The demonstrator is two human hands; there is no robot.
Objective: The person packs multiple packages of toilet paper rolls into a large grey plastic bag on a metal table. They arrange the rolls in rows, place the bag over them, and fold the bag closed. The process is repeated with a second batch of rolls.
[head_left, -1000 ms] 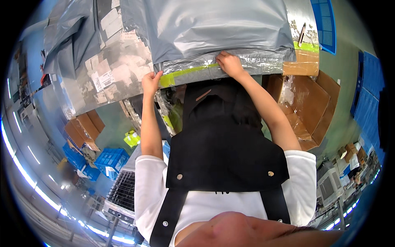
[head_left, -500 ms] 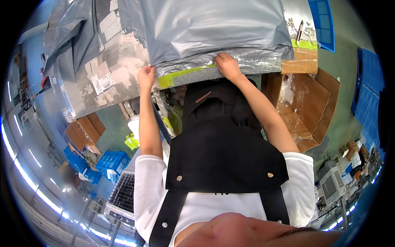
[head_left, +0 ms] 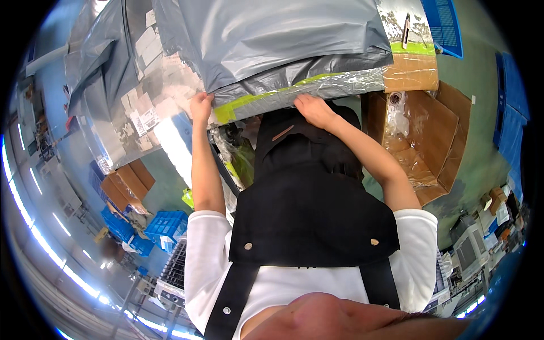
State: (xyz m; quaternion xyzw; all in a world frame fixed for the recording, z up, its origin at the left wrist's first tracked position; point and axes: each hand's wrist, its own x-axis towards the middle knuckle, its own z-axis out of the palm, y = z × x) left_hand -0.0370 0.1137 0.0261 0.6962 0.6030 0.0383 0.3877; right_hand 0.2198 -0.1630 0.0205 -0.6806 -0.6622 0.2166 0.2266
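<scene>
A large grey plastic mailer bag (head_left: 277, 39) lies on a table in front of me, its near edge folded over a strip of clear film and yellow-green tape (head_left: 266, 99). My left hand (head_left: 201, 106) grips the bag's near left corner. My right hand (head_left: 311, 109) presses flat on the taped edge near the middle. Both arms reach forward over my black apron (head_left: 306, 198).
More grey bags with white labels (head_left: 136, 102) pile up at the left. An open cardboard box (head_left: 436, 141) with clear film stands at the right. Blue crates (head_left: 164, 226) and cartons (head_left: 127, 184) sit on the floor at lower left. A pen (head_left: 406, 22) lies far right.
Both hands have slid a little along the bag's near edge, and the bag's edge has shifted toward me in the picture.
</scene>
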